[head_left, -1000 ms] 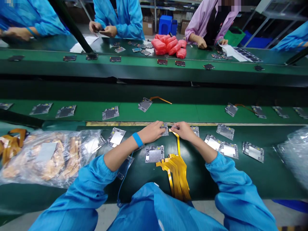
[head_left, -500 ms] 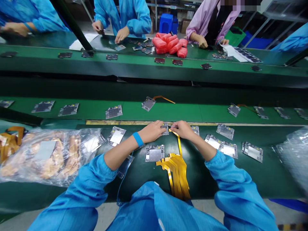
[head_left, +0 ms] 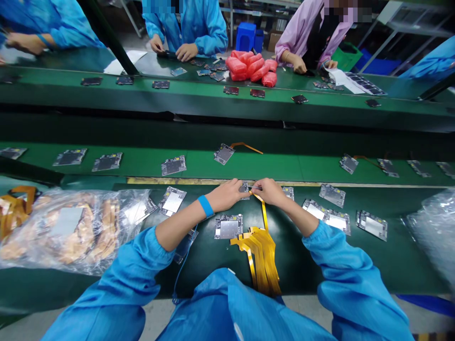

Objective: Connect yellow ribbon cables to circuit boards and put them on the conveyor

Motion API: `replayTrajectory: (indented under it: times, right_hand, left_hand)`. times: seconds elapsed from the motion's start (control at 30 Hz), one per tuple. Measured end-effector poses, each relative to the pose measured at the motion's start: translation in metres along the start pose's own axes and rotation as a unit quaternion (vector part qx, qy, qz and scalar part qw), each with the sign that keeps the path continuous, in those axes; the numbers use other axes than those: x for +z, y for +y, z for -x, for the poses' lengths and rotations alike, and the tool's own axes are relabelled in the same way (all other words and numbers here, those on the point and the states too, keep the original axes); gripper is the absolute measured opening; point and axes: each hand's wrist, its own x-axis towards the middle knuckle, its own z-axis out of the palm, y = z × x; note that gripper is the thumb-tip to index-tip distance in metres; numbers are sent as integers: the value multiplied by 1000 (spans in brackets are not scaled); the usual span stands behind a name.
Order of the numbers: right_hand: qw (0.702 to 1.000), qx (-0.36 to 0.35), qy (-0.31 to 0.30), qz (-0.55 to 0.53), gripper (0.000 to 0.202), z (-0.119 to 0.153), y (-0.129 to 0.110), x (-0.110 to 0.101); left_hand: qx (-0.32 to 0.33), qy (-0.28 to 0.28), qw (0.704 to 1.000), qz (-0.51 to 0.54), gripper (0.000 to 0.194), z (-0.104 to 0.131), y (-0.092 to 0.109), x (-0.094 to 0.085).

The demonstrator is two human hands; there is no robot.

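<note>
My left hand (head_left: 229, 193) is closed on the left side of a small circuit board (head_left: 244, 188) at the back edge of the green bench. Pinched in my right hand (head_left: 266, 190) is the upper end of a yellow flex cable (head_left: 264, 213), right at that board's edge. My fingers hide the spot where cable and board meet. The cable's strip hangs down toward a fanned stack of yellow flex cables (head_left: 263, 255) nearer my body. Just left of the stack lies another circuit board (head_left: 228, 227). A blue wrist strap (head_left: 205, 206) circles my left wrist.
More boards (head_left: 336, 220) lie right of my arm. At left is a clear plastic bag (head_left: 78, 232) of flex cables; at right, clear plastic wrap (head_left: 433, 227). Boards ride a green conveyor belt (head_left: 199, 166) beyond the bench. Co-workers sit across, near pink bundles (head_left: 249, 66).
Boards on the near belt have shifted slightly right, those on the far belt slightly left. My hands stay almost in place. A co-worker opposite has brought both hands together around a dark item.
</note>
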Motion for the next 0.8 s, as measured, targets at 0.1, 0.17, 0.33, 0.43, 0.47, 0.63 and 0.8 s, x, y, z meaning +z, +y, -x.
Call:
replayTrajectory:
  times: [0.1,0.17,0.33,0.43,0.47,0.63,0.8]
  right_hand:
    - [1000,5,-5,10,19,1,-3,-1]
    - [1000,8,-10,18,20,2,-5,-2]
    - [997,-40,-6,63,26,9,-5,-7]
    - [993,-73,10,88,36,13,-6,-12]
    - [993,-77,11,94,39,13,-7,-13]
    - [992,-102,-2,79,27,11,-10,-11]
    - [993,-86,-23,74,17,11,-9,-11]
  left_hand:
    - [-1,0,1000,4,42,-1,1,0]
    - [-5,3,1000,4,42,-1,1,0]
    - [-12,-9,1000,-16,39,-3,4,0]
    - [-15,-11,1000,-10,38,-4,5,-1]
    - [-15,-10,1000,-7,37,-4,5,-1]
    - [-17,-6,1000,-14,36,-4,5,-1]
    - [-16,-4,1000,-8,37,-3,5,-1]
